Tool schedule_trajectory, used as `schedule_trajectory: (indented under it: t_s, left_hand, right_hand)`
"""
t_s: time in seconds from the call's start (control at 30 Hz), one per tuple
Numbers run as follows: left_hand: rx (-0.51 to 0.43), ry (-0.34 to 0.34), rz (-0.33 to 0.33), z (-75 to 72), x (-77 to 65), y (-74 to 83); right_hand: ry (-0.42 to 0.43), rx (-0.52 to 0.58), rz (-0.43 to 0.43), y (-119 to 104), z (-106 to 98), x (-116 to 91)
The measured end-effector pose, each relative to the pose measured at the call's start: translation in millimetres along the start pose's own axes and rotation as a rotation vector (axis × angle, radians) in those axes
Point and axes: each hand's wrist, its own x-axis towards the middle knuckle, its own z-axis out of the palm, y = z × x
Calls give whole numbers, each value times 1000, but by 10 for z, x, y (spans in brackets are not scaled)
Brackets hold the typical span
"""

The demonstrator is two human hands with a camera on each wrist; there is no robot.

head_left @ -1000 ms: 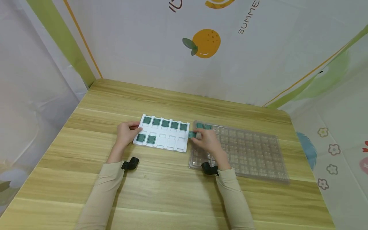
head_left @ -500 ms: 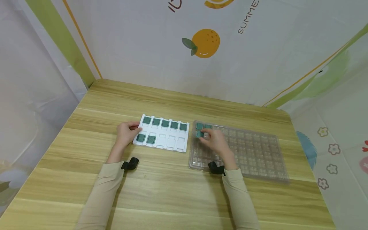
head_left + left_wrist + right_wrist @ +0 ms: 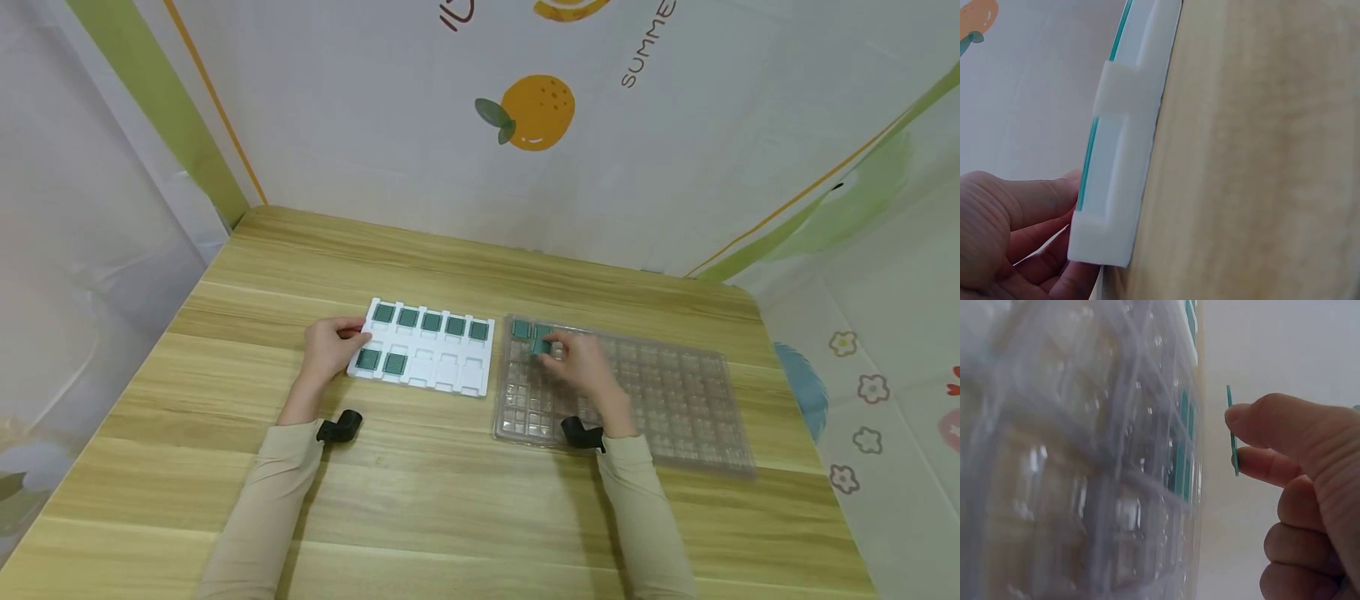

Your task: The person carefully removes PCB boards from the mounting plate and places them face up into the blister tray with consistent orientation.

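My left hand [image 3: 327, 348] holds the left end of a white plastic tray [image 3: 420, 335], thumb at its edge and fingers curled at its corner in the left wrist view. Small square green circuit boards fill the tray's back row, and two more [image 3: 394, 364] sit at the front left. Between thumb and index finger, my right hand [image 3: 587, 367] pinches another thin green circuit board [image 3: 1233, 431], seen edge-on in the right wrist view. It is raised over the back-left part of a clear plastic tray [image 3: 637, 400], where a green board [image 3: 521, 329] lies in the corner pocket.
Both trays lie side by side on a wood-grain table [image 3: 420, 500], the clear one to the right with many small pockets. A white printed curtain [image 3: 360, 125] hangs behind the table and along its sides. Each wrist carries a black camera mount [image 3: 341, 427].
My right hand has carried the pinched circuit board rightward, from the white tray's right edge to over the clear tray's second column. The left hand and both trays have stayed put.
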Motion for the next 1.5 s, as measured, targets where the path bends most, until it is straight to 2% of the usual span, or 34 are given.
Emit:
schedule_trajectory:
  t_s: [0.3,0.73,1.0,1.5]
  left_hand:
    - [2,-2,-1,-8,4,2]
    - [-8,-11,-19,-6,4,1]
    - [-19,1,-7,-5,7,2]
    - [-17,-3,-13,-4,9,-4]
  right_hand:
    - [-27,-1,66,160,-109,33]
    - [-50,-107,114,372,-153,116]
    - [-61,-150,111,443,-125,137]
    - [-75,-138,113,470,-116,155]
